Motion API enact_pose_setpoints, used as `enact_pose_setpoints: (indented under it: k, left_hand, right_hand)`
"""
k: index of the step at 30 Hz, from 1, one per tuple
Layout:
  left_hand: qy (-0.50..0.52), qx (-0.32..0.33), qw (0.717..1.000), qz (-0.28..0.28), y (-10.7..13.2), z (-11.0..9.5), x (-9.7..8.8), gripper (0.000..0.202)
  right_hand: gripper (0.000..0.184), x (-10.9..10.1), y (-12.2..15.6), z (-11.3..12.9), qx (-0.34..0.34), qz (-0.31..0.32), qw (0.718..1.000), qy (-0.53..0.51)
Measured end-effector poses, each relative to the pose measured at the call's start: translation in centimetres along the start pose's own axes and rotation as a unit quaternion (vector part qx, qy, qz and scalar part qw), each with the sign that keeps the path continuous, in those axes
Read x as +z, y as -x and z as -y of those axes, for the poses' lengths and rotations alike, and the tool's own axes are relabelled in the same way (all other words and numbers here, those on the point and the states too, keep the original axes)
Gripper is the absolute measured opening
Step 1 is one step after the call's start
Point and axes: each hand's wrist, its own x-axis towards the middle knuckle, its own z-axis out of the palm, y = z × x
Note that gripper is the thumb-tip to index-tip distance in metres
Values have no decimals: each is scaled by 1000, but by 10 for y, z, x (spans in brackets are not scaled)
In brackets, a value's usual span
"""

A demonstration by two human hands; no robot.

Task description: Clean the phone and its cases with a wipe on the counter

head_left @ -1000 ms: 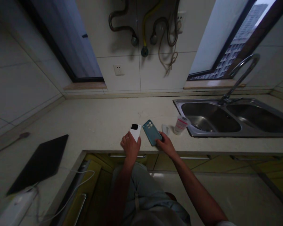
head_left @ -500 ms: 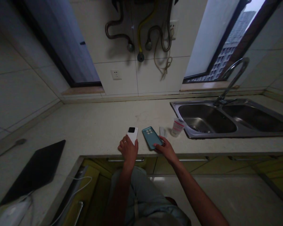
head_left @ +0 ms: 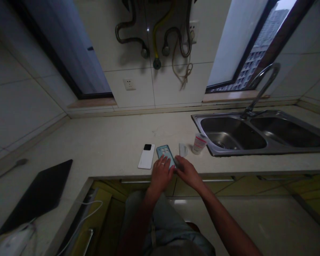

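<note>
A teal phone case with camera cut-outs rests on the countertop near its front edge. My left hand is on the case's lower left part, fingers over it and thumb at its near end. At the case's right side, my right hand grips the lower corner; some of its fingers are hidden. To the left of my hands lies a white phone, its dark camera block facing up, with nobody touching it. Just beyond my right hand is a small pale grey flat piece, its kind unclear.
A clear plastic cup with red print stands beside the double steel sink, which has a curved faucet. On the left counter are a black flat panel and a white cable. Pipes and sockets line the wall.
My left hand has let go of the white phone, left it on the counter, and moved right onto the teal case. The case has shifted slightly left, with my right hand still at it.
</note>
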Motion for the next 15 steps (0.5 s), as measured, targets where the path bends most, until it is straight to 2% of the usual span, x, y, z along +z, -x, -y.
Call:
enact_pose_setpoints:
  k: [2, 3, 6, 7, 9, 12, 15]
  left_hand:
    - [-4, 2, 1000, 16, 2, 6, 5, 35]
    - [-5, 3, 1000, 13, 2, 8, 6, 34]
    - [10, 1, 999, -34, -4, 6, 4, 31]
    - [22, 0, 998, -51, -9, 2, 2, 30]
    - [50, 4, 997, -57, -23, -8, 0, 30]
    - [64, 19, 998, 2, -47, -26, 4, 32]
    - [45, 22, 996, 70, -65, -39, 18, 50]
  right_hand:
    - [42, -24, -2, 0, 29, -41, 998, -25]
    - [39, -37, -3, 0, 45, -84, 995, -29]
    - [31, -69, -6, -5, 78, -235, 969, -8]
    - [30, -75, -6, -8, 87, -266, 960, -8]
    - [32, -80, -7, -13, 101, -269, 958, -20]
    - [39, -75, -7, -18, 100, -215, 970, -52]
    - [47, -73, -8, -20, 89, -235, 966, -67]
